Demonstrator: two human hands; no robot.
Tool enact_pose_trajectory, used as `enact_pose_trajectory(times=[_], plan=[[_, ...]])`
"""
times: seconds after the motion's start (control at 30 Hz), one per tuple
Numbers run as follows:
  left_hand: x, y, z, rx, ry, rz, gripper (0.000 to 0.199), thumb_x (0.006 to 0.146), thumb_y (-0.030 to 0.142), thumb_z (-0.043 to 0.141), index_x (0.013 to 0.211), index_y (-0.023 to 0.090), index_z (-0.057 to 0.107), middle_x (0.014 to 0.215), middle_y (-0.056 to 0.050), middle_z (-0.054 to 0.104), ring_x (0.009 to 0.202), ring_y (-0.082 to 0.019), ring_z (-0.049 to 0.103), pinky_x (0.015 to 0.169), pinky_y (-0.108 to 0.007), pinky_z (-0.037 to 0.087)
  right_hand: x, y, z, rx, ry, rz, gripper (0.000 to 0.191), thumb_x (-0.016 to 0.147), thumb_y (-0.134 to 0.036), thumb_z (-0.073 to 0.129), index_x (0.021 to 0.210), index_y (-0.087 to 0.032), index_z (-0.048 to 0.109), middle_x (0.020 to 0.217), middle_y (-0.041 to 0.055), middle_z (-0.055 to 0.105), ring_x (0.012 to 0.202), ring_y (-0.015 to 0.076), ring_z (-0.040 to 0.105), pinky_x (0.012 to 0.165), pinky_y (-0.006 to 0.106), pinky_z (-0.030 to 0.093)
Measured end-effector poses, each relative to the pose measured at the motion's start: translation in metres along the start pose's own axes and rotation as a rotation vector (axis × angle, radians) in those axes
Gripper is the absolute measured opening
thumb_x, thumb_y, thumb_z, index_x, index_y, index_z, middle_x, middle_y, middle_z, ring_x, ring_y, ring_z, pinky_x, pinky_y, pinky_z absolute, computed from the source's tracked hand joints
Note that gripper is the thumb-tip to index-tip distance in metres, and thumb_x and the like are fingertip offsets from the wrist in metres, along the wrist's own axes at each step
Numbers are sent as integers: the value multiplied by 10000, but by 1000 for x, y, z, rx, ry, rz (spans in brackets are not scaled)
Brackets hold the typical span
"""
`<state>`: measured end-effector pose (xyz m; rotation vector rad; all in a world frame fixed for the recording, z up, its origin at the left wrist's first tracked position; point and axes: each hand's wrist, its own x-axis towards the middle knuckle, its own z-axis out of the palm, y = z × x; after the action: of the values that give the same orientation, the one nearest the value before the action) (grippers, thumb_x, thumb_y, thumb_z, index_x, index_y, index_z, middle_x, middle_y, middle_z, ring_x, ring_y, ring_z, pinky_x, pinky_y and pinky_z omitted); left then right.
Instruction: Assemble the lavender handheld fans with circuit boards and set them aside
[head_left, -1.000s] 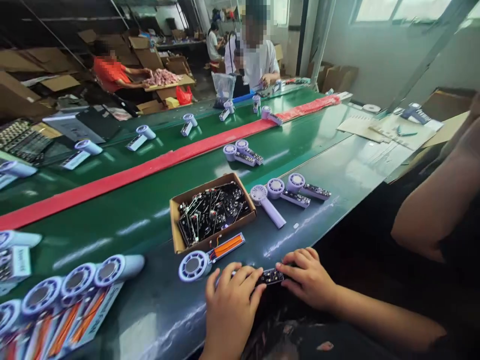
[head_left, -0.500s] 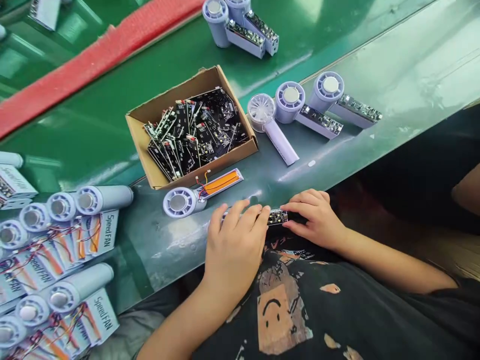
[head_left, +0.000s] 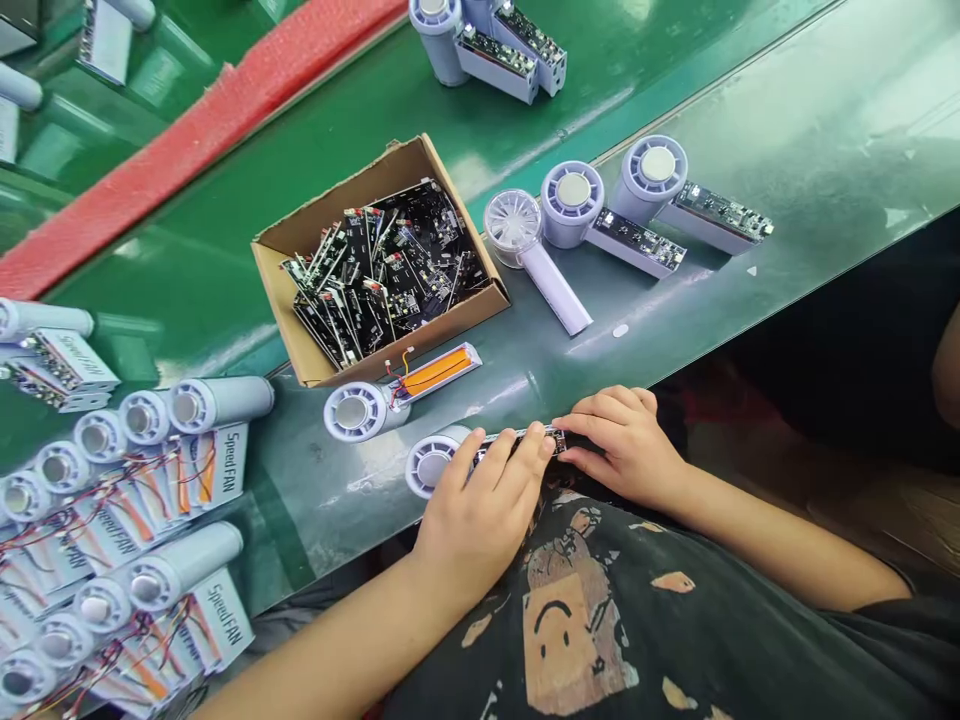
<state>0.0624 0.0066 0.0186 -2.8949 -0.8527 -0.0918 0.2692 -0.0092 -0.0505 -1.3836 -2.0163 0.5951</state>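
At the table's near edge lies a lavender handheld fan (head_left: pixel 427 468), its round head pointing left and a black circuit board (head_left: pixel 559 438) showing along its handle. My left hand (head_left: pixel 480 500) lies across the handle, fingers bent over the board and hiding most of it. With thumb and fingers, my right hand (head_left: pixel 622 440) pinches the far right end of the handle. Just beyond sits another fan (head_left: pixel 352 412), its handle exposing an orange battery (head_left: pixel 436 372) and thin wires. A cardboard box (head_left: pixel 405 358) full of loose black circuit boards stands behind that.
Right of the box lie a fan with a clear cover (head_left: pixel 514 222) and two fans with boards fitted (head_left: pixel 573 195). More board-fitted fans (head_left: pixel 499 62) stand on the green belt. Rows of wired fans (head_left: pixel 187 405) fill the left side. A red strip (head_left: pixel 225 130) crosses behind.
The fan's round head now shows to the left of my left hand, which has shifted slightly down. Less of the board shows between my hands. My right hand keeps its pinch.
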Motion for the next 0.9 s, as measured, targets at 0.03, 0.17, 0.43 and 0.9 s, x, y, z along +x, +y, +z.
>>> enact_pose_trajectory(times=[0.03, 0.17, 0.43, 0.9], plan=[[0, -1, 0, 2, 4, 5, 340, 989, 134, 401, 1205, 119, 663, 1228, -45, 717, 1000, -231, 655, 965, -427, 415, 0, 0, 0, -1, -5, -4, 240, 951, -435, 584, 1057, -255, 704, 943, 14, 725, 898, 168, 583, 801, 350, 295], [-1, -2, 3, 21, 40, 26, 331, 975, 111, 413, 1189, 106, 666, 1206, -61, 726, 991, -235, 661, 981, -418, 421, 0, 1, -3, -10, -21, 3, 218, 946, -411, 598, 1063, -257, 698, 979, 10, 727, 926, 176, 585, 810, 350, 298], [-13, 7, 10, -89, 128, -135, 373, 959, 129, 416, 1277, 133, 611, 1296, -55, 680, 1190, -226, 607, 1170, -425, 286, 16, -17, -6, -252, -123, -118, 449, 880, -386, 681, 1266, -175, 592, 1090, 69, 708, 967, 237, 601, 846, 387, 350], [-17, 22, 7, -1809, 958, -776, 750, 733, 648, 716, 1313, 231, 487, 1325, -127, 584, 1247, -275, 554, 1056, -436, 442, 62, -74, -1, 14, 116, -436, 306, 959, -276, 513, 1258, -215, 542, 917, 75, 639, 802, 212, 617, 707, 349, 561]])
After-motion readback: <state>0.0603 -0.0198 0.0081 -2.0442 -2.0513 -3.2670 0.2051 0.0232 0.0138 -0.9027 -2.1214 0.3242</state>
